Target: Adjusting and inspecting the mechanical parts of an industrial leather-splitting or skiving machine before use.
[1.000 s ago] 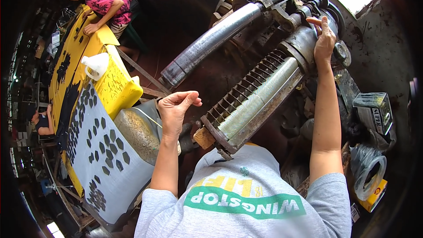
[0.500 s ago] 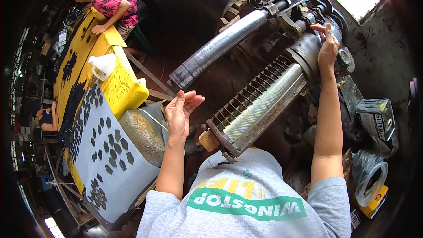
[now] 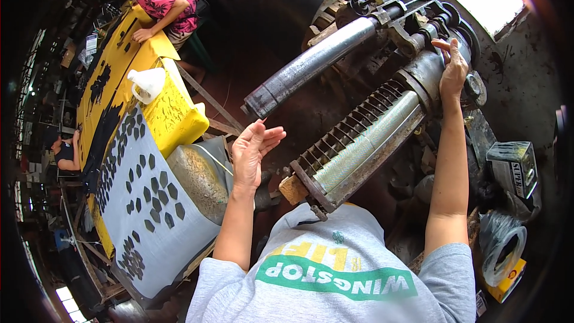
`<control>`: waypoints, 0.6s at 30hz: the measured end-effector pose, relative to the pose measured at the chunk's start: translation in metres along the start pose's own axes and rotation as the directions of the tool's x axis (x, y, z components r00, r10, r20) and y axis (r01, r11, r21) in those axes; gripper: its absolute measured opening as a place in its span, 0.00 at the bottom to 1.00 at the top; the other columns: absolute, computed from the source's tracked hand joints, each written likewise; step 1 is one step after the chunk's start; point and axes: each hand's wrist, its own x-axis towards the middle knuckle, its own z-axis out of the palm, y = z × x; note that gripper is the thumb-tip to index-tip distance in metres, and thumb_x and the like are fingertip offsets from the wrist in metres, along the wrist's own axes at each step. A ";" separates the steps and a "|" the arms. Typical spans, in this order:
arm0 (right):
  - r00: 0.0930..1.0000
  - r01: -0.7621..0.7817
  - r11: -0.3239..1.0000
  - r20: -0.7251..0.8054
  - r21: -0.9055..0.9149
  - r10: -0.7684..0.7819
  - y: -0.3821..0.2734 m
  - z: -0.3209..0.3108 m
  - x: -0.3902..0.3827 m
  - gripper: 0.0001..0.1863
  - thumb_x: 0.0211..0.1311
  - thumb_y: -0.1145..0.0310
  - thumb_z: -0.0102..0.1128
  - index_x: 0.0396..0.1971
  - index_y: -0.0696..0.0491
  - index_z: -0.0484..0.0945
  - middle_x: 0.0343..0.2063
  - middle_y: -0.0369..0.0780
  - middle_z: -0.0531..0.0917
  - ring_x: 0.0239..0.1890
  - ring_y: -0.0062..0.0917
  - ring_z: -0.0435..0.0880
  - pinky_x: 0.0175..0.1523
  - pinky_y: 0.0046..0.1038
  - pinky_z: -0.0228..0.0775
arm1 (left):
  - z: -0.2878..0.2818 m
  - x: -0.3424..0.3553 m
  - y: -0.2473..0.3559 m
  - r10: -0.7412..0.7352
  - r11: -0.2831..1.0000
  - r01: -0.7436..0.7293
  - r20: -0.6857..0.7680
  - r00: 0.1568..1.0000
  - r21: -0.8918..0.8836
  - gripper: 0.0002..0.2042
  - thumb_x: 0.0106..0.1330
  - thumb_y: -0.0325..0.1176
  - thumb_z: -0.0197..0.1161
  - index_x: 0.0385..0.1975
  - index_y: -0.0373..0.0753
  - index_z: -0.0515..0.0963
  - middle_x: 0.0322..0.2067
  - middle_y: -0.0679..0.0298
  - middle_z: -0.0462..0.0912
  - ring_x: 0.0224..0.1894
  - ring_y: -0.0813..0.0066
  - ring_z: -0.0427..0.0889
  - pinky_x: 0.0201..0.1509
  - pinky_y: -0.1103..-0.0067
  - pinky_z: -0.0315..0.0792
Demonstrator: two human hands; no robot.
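Note:
A heavy metal roller machine stands in front of me, with a smooth steel roller above and a finely ridged silver roller below. A row of thin curved metal ribs runs along the lower roller. My left hand is raised just below the free end of the smooth roller, fingers stretched, nothing plainly held. My right hand is open at the round metal housing on the machine's far end, fingers extended. Whether it presses on the housing I cannot tell. A wooden block sits at the lower roller's near end.
To the left, a grey sheet carries many small dark pieces. Beside it stand a yellow container and a white jug. A person in a pink shirt leans on the yellow table. A rectangular can stands right.
The view has shifted slightly, so the machine and table appear farther right. My left hand's fingers have drawn a little closer together; my right hand stays by the housing.

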 end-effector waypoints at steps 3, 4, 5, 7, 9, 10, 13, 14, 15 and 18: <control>1.000 -0.003 1.000 -0.004 -0.018 0.003 0.001 0.001 0.001 0.29 0.71 0.54 0.36 0.31 0.62 0.81 0.34 0.44 0.82 0.44 0.26 0.76 0.62 0.32 0.59 | -0.010 0.003 -0.010 0.110 0.985 -0.113 0.029 0.994 0.131 0.21 0.61 0.32 0.62 0.52 0.29 0.69 0.37 0.53 0.82 0.39 0.66 0.83 0.45 0.77 0.78; 1.000 -0.007 1.000 -0.009 -0.020 0.007 0.001 0.000 0.001 0.29 0.71 0.54 0.36 0.31 0.62 0.82 0.34 0.44 0.82 0.44 0.26 0.76 0.61 0.31 0.60 | -0.009 0.002 -0.010 0.107 0.985 -0.111 0.032 0.994 0.130 0.21 0.61 0.32 0.62 0.52 0.29 0.69 0.37 0.53 0.82 0.39 0.66 0.83 0.45 0.77 0.78; 1.000 -0.008 1.000 -0.012 -0.023 0.008 0.002 0.000 0.001 0.29 0.71 0.54 0.36 0.31 0.62 0.82 0.34 0.44 0.82 0.44 0.26 0.76 0.61 0.31 0.60 | -0.008 0.001 -0.008 0.062 0.992 -0.065 0.029 0.998 0.112 0.19 0.60 0.29 0.62 0.51 0.29 0.70 0.38 0.53 0.82 0.40 0.66 0.83 0.45 0.77 0.78; 1.000 0.006 0.999 0.004 -0.038 -0.006 0.004 0.000 0.002 0.29 0.70 0.54 0.37 0.30 0.62 0.82 0.34 0.43 0.82 0.44 0.25 0.76 0.60 0.29 0.61 | -0.002 -0.001 -0.005 0.013 0.996 -0.017 0.035 0.999 0.093 0.18 0.59 0.26 0.62 0.50 0.30 0.72 0.38 0.53 0.82 0.40 0.66 0.83 0.44 0.77 0.78; 1.000 0.005 0.999 -0.008 -0.034 -0.005 0.004 -0.001 0.001 0.29 0.70 0.54 0.37 0.29 0.62 0.82 0.33 0.43 0.82 0.43 0.24 0.76 0.59 0.28 0.61 | 0.006 -0.001 0.000 0.021 0.993 -0.026 0.047 0.999 0.112 0.17 0.61 0.25 0.60 0.50 0.30 0.72 0.40 0.52 0.81 0.42 0.65 0.82 0.44 0.77 0.79; 1.000 0.000 0.999 -0.008 -0.033 -0.001 0.004 0.000 0.001 0.29 0.70 0.54 0.37 0.29 0.62 0.82 0.33 0.43 0.82 0.43 0.24 0.76 0.60 0.28 0.60 | 0.009 -0.002 0.003 0.024 0.995 -0.033 0.091 0.996 0.092 0.17 0.61 0.23 0.59 0.51 0.31 0.71 0.43 0.50 0.79 0.46 0.64 0.80 0.49 0.75 0.77; 1.000 0.000 1.000 -0.010 -0.021 0.000 0.002 0.001 0.000 0.29 0.70 0.53 0.37 0.29 0.61 0.82 0.32 0.42 0.82 0.42 0.24 0.76 0.60 0.29 0.60 | 0.022 0.001 0.010 0.097 0.987 -0.120 0.191 0.977 0.108 0.18 0.60 0.21 0.58 0.52 0.31 0.70 0.46 0.49 0.78 0.50 0.62 0.78 0.54 0.74 0.73; 1.000 -0.014 1.000 -0.012 -0.022 0.014 0.003 0.001 0.001 0.29 0.70 0.53 0.37 0.29 0.61 0.82 0.32 0.43 0.82 0.42 0.25 0.76 0.60 0.29 0.60 | 0.025 0.001 0.015 0.076 0.986 -0.104 0.211 0.975 0.128 0.17 0.59 0.21 0.59 0.50 0.31 0.73 0.49 0.50 0.76 0.52 0.63 0.77 0.57 0.74 0.70; 1.000 -0.027 0.999 -0.014 -0.024 0.027 0.004 0.001 0.001 0.29 0.70 0.53 0.37 0.29 0.61 0.82 0.32 0.43 0.82 0.42 0.25 0.76 0.60 0.29 0.60 | 0.029 0.002 0.019 0.075 0.986 -0.104 0.212 0.974 0.129 0.17 0.59 0.21 0.59 0.50 0.31 0.73 0.49 0.50 0.76 0.52 0.63 0.77 0.57 0.74 0.70; 1.000 -0.022 0.999 -0.018 -0.023 0.021 0.004 0.000 0.001 0.29 0.70 0.53 0.38 0.29 0.61 0.82 0.32 0.43 0.82 0.42 0.25 0.76 0.60 0.29 0.60 | 0.038 0.009 0.022 0.154 0.951 -0.223 0.295 0.943 0.215 0.07 0.60 0.24 0.60 0.37 0.33 0.80 0.45 0.56 0.79 0.45 0.71 0.79 0.54 0.78 0.68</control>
